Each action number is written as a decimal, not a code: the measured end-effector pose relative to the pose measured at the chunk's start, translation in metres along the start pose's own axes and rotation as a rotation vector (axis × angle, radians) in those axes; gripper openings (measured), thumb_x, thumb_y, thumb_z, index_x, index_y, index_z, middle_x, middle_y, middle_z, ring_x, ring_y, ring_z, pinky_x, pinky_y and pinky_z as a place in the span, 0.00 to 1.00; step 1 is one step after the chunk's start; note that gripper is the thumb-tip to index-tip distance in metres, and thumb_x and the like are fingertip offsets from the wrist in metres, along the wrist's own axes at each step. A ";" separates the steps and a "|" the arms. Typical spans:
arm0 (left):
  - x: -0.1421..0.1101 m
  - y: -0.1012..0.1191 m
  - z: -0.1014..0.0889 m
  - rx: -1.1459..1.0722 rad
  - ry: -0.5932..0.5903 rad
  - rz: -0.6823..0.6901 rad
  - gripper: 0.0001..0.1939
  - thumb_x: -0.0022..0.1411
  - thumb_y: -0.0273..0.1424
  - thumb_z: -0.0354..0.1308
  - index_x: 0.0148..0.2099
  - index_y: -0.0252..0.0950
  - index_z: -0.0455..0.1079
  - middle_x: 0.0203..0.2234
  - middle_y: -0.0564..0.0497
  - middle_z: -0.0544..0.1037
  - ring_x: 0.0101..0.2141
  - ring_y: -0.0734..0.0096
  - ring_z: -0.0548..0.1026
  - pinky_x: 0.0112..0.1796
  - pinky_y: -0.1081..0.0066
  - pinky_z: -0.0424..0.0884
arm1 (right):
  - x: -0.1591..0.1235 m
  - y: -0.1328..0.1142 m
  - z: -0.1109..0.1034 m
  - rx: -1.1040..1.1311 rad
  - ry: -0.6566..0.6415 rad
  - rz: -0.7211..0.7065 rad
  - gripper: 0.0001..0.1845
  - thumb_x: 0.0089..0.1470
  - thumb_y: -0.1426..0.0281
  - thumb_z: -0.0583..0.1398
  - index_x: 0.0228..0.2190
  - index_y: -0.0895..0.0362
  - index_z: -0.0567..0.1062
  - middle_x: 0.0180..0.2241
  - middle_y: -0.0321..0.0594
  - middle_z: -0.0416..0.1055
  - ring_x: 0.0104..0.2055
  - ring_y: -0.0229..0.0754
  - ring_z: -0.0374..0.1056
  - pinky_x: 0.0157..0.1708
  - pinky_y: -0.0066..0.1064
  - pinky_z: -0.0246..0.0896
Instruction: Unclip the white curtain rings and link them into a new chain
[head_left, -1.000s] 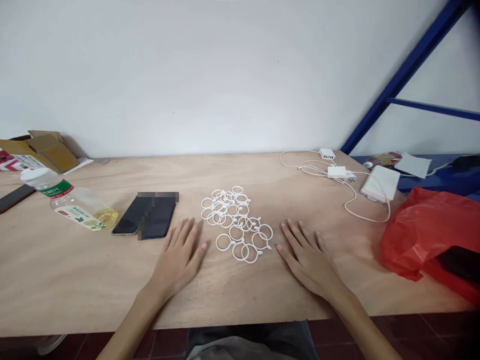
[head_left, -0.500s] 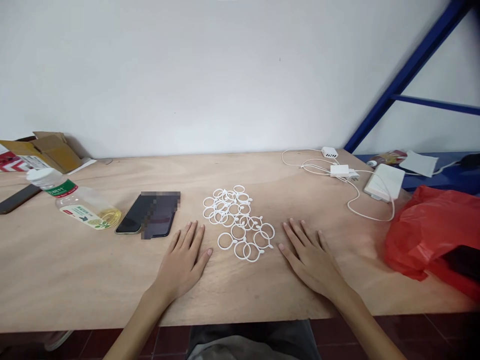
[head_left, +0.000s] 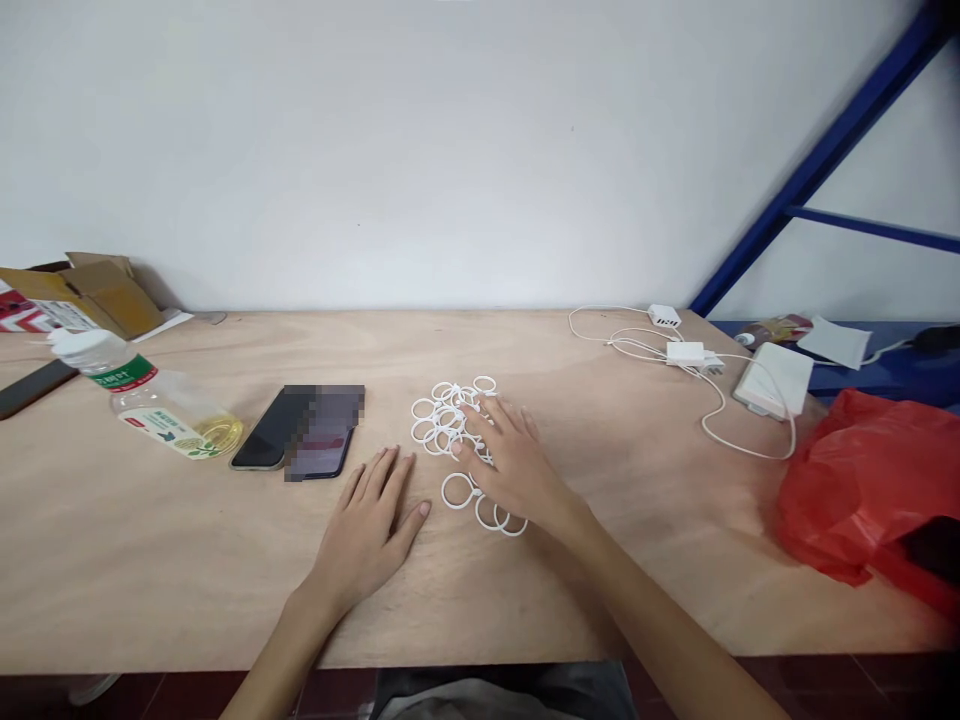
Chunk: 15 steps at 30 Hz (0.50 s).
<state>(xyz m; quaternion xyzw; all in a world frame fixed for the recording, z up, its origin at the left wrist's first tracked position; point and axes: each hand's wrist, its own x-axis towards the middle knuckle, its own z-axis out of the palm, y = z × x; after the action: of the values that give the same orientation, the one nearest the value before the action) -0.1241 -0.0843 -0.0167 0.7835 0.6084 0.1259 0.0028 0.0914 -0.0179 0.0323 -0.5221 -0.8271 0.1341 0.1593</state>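
Observation:
A loose heap of several white plastic rings (head_left: 457,491), each with a small tab or clip, lies on the wooden table (head_left: 465,610). My right hand (head_left: 517,460) is over the right part of the heap, its fingers stretched out and nothing seen gripped; it hides some rings, and whether it touches them I cannot tell. My left hand (head_left: 367,535) lies flat on the table to the left of the rings, fingers extended and holding nothing. Just beyond its fingertips are two dark phones (head_left: 270,430) side by side, partly blurred out.
At the left stand a clear bottle (head_left: 150,395) with yellowish liquid, a cardboard box (head_left: 112,295) and a dark flat object (head_left: 34,388). On the right are a white charger with cables (head_left: 685,353), a white box (head_left: 776,378), a red plastic bag (head_left: 847,490) and a blue metal frame (head_left: 810,165).
My right hand has moved left from the table beside the rings to above the heap, covering part of it. My left hand stays in place. The view has shifted slightly.

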 end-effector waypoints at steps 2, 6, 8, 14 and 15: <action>0.003 0.001 -0.002 -0.056 -0.013 -0.014 0.30 0.67 0.47 0.43 0.66 0.38 0.54 0.64 0.41 0.58 0.63 0.56 0.55 0.61 0.52 0.54 | -0.003 0.008 -0.002 0.025 0.035 0.026 0.30 0.63 0.52 0.44 0.62 0.49 0.57 0.66 0.41 0.50 0.68 0.51 0.41 0.64 0.52 0.38; 0.028 0.004 -0.004 -0.168 -0.049 -0.013 0.37 0.64 0.52 0.45 0.68 0.37 0.47 0.66 0.39 0.51 0.65 0.50 0.48 0.60 0.50 0.53 | -0.028 0.039 -0.006 0.053 0.114 0.162 0.30 0.62 0.53 0.47 0.59 0.55 0.63 0.64 0.46 0.55 0.67 0.50 0.46 0.63 0.48 0.44; 0.048 0.006 -0.002 -0.180 -0.088 -0.011 0.45 0.58 0.58 0.48 0.70 0.40 0.42 0.68 0.39 0.44 0.66 0.41 0.41 0.60 0.44 0.49 | -0.045 0.054 -0.006 0.064 0.153 0.224 0.30 0.61 0.54 0.47 0.58 0.57 0.64 0.63 0.47 0.56 0.66 0.51 0.48 0.63 0.48 0.46; 0.093 0.031 0.008 -0.180 -0.261 0.149 0.58 0.44 0.65 0.54 0.70 0.48 0.37 0.69 0.42 0.33 0.65 0.34 0.33 0.59 0.40 0.41 | -0.097 0.077 0.002 0.106 0.214 0.298 0.30 0.61 0.54 0.49 0.59 0.55 0.63 0.63 0.46 0.57 0.66 0.52 0.49 0.63 0.52 0.47; 0.098 0.040 0.011 -0.184 -0.261 0.166 0.57 0.44 0.65 0.54 0.70 0.49 0.38 0.69 0.43 0.33 0.65 0.34 0.32 0.60 0.41 0.41 | -0.103 0.078 0.003 0.107 0.221 0.303 0.29 0.61 0.54 0.49 0.59 0.54 0.63 0.63 0.45 0.57 0.66 0.51 0.48 0.63 0.51 0.47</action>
<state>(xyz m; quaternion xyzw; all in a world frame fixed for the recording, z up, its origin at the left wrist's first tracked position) -0.0617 0.0007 -0.0024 0.8373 0.5220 0.0778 0.1430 0.1962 -0.0781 -0.0131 -0.6430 -0.7082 0.1424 0.2546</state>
